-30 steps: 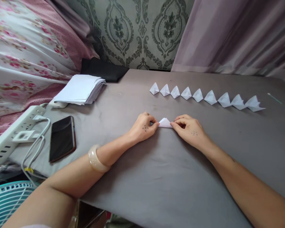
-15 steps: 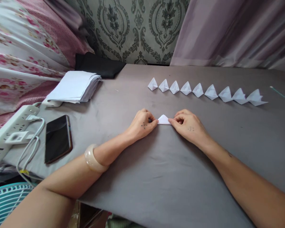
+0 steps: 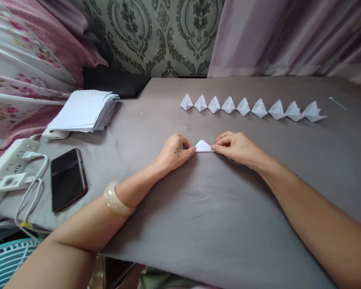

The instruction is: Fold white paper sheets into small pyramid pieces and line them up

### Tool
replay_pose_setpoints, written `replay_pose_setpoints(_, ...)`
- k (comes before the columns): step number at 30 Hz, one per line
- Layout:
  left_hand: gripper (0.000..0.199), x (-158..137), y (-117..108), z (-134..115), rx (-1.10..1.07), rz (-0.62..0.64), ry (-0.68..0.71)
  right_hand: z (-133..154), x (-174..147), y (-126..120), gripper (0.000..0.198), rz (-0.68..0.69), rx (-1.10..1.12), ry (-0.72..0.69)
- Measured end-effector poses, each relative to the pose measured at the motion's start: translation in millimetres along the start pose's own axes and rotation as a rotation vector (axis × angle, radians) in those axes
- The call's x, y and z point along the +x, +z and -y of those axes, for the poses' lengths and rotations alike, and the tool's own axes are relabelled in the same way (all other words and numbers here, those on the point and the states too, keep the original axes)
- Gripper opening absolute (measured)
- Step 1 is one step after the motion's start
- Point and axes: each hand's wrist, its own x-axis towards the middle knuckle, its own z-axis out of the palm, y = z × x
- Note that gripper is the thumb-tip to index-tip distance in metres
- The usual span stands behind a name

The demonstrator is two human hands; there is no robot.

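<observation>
A small folded white paper (image 3: 203,146), roughly triangular with its point away from me, is held low over the grey-covered table (image 3: 180,208). My left hand (image 3: 177,152) pinches its left corner between thumb and fingers. At the opposite corner my right hand (image 3: 239,147) has closed its thumb and fingertips on the paper. Both hands hide the ends of the folded piece. Beyond them a row of several white folded paper boats (image 3: 228,105) runs across the table, the rightmost ones touching or nearly touching.
On the left lie a stack of white paper (image 3: 81,109), a black phone (image 3: 68,180) and a white power strip (image 3: 12,168) with a cable. Behind the stack is a black folded item (image 3: 116,81). A thin stick (image 3: 337,103) lies at the far right.
The view has shifted a little, so most things appear further left. My right hand has turned slightly and its fingers sit flatter at the paper's corner. Both hands keep hold of the paper.
</observation>
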Motion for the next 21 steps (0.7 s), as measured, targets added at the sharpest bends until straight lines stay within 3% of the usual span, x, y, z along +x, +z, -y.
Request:
replay_pose_setpoints(13,0.019,1,-5,-7,0.015,0.043,-0.034,0,0,9,0.021,-0.047,-0.093,-0.042)
replay_pose_setpoints(16,0.023,3,-6,-6,0.035,0.097,-0.044,0,-5,13,0.014,-0.119,-0.162,-0.051)
replay_pose_setpoints(19,0.021,5,-5,-2,0.086,0.077,-0.005,-2,-11,18,0.007,-0.187,-0.178,-0.200)
replay_pose_setpoints(21,0.017,5,-3,1,0.101,0.005,0.046,-2,-15,22,0.014,-0.190,-0.190,-0.353)
